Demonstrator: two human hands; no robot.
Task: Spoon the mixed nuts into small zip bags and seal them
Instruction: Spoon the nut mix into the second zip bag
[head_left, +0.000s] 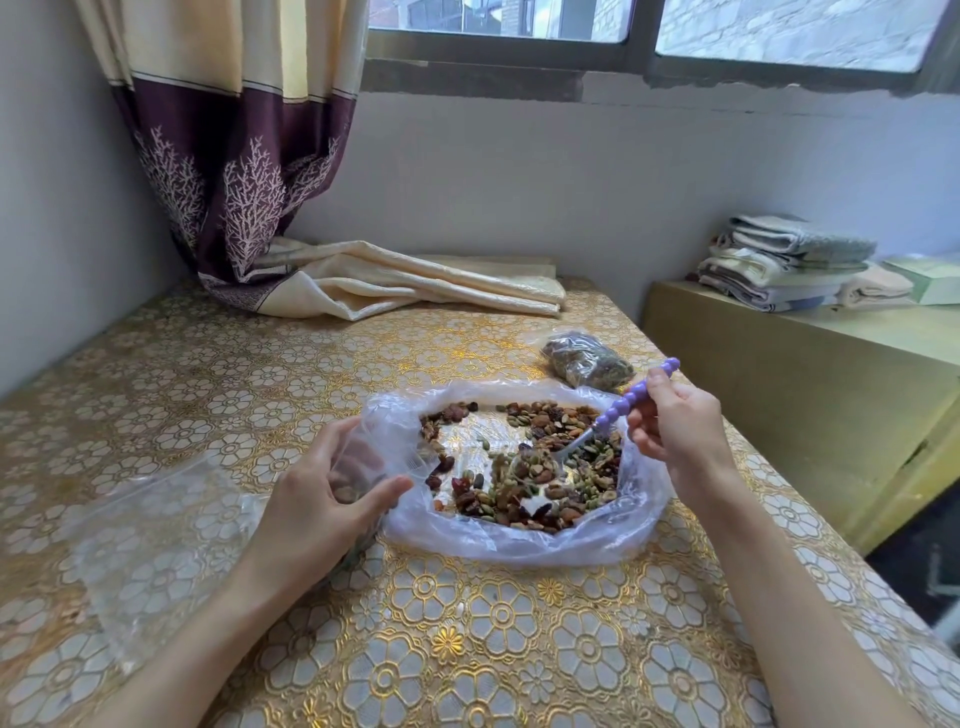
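Note:
Mixed nuts (540, 467) lie spread inside a large clear plastic bag (519, 540) opened flat on the table. My right hand (670, 421) pinches the purple beaded handle of a spoon (631, 400), whose bowl is dipped into the nuts at the bag's right side. My left hand (322, 499) holds a small clear zip bag (358, 462) open just left of the big bag; a few nuts show inside it. A filled small bag (587, 361) lies behind the big bag.
A gold floral tablecloth (467, 649) covers the table. More empty clear zip bags (150, 545) lie flat at the left. Curtain cloth (405, 286) is heaped at the back. A low cabinet (810, 410) with folded towels (784, 265) stands to the right.

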